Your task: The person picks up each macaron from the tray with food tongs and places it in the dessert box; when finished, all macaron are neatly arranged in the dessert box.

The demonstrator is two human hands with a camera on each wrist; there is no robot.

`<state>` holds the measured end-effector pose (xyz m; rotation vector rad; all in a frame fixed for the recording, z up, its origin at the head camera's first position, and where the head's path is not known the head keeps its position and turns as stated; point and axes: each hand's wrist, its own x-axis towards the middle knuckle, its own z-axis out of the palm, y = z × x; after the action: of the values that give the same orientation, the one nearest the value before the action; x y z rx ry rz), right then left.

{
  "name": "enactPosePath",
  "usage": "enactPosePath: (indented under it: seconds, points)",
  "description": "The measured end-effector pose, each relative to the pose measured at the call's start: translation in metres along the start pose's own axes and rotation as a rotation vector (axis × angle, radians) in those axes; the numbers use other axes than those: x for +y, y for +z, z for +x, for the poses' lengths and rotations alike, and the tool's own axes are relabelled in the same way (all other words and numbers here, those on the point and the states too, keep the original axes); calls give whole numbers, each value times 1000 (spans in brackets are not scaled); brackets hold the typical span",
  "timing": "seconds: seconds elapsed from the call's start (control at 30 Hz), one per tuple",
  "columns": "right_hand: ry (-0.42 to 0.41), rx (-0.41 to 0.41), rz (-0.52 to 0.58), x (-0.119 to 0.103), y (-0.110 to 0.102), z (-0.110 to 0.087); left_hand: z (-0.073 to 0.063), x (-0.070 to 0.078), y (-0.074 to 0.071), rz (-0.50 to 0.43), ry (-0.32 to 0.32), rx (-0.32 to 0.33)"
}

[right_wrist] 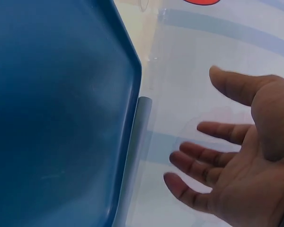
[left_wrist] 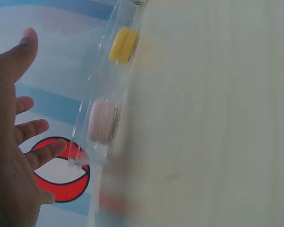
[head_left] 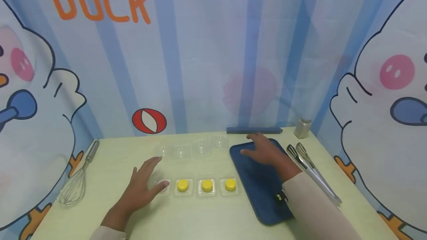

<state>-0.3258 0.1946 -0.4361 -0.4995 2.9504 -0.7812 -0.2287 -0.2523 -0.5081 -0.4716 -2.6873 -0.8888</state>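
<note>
My left hand (head_left: 138,190), fingers spread and empty, hovers over the left end of a row of small clear plastic boxes, partly covering the leftmost one. In the left wrist view that box holds a pink macaron (left_wrist: 102,121), with a yellow macaron (left_wrist: 124,45) in the box beside it. Three yellow macarons show in the head view, the middle one (head_left: 207,185) among them, each in its own clear tray. Over the far part of a dark blue tray (head_left: 263,195) is my right hand (head_left: 265,153), fingers apart and holding nothing.
Several clear plastic lids (head_left: 181,152) lie behind the macarons. A whisk (head_left: 75,186) lies at the left, metal tongs (head_left: 313,173) right of the tray. A blue rod (head_left: 254,130) and a small metal container (head_left: 302,128) are along the back edge, before a printed curtain (head_left: 207,47).
</note>
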Motion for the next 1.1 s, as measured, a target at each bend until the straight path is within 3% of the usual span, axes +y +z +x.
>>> enactPosePath:
  seconds: [0.3, 0.53, 0.87, 1.1]
  points:
    - [-53, -99, 57, 1, 9, 29, 14, 24, 8, 43, 75, 7]
    - [-28, -173, 110, 5, 15, 48, 29, 38, 12, 64, 59, -29]
    - [33, -219, 106, 7, 24, 67, 63, 49, 21, 56, 15, -142]
    - [100, -249, 97, 6, 29, 79, 63, 54, 31, 47, -2, -176]
